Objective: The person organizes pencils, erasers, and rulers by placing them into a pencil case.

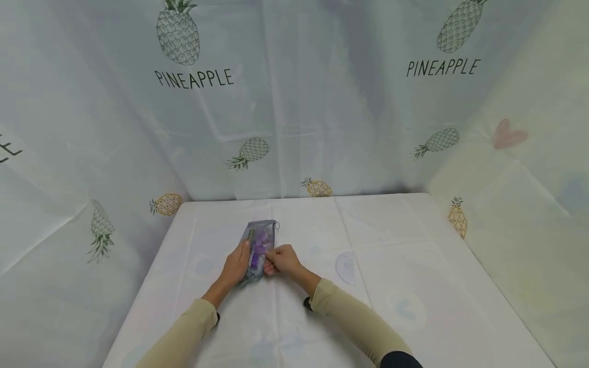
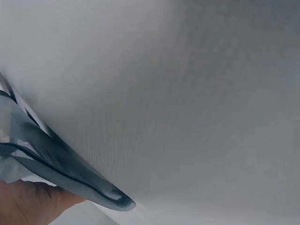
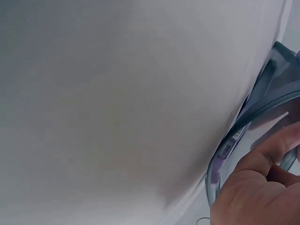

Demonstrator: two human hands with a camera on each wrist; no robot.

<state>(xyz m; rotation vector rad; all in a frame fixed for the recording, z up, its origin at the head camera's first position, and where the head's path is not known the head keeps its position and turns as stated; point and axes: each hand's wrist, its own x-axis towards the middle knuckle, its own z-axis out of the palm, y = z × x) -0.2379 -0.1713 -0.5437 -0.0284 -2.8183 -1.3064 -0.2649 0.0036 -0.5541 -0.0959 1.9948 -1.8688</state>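
Observation:
A translucent grey mesh zip pouch [image 1: 269, 226] with a small ring at its far right corner lies on the white-covered table. Purple items [image 1: 255, 259] and a slim greenish item [image 1: 251, 234] show inside or through it; their kind is unclear. Along its left side, my left hand [image 1: 236, 264] holds the pouch. My right hand [image 1: 284, 259] has thumb and forefinger pinched at the right edge. In the left wrist view the mesh pouch [image 2: 61, 161] rises above the thumb. The right wrist view has the pouch [image 3: 267, 105] bowed open around the fingers of my right hand [image 3: 255, 192].
A clear protractor [image 1: 346, 268] lies on the table to the right of my right hand. Pineapple-printed curtains [image 1: 303, 102] hang behind the table and at both sides. The table's far edge [image 1: 368, 196] is beyond the pouch.

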